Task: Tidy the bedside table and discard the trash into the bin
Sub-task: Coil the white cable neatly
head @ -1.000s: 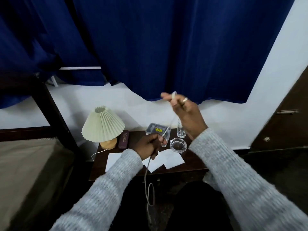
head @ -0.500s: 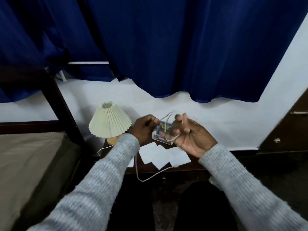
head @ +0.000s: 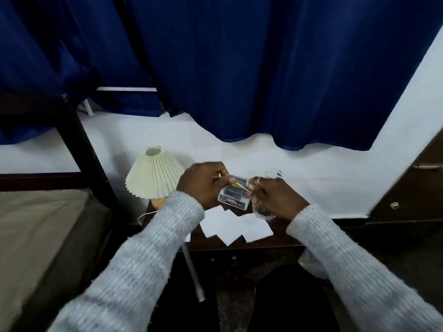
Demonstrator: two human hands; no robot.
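hands (head: 206,182) 2 | lamp (head: 154,174) 1 | glasses (head: 262,212) 2 | box (head: 235,196) 1 | cable (head: 193,271) 1

Lamp (head: 154,174) crowds the desk's (head: 282,238) left end; papers (head: 233,226) cover its front, a box (head: 233,200) and glass bowl (head: 262,213) block the back

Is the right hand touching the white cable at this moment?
Touching. The head view shows the white cable pinched in the fingers of the right hand and looped around them, while the left hand holds its other part near the small box.
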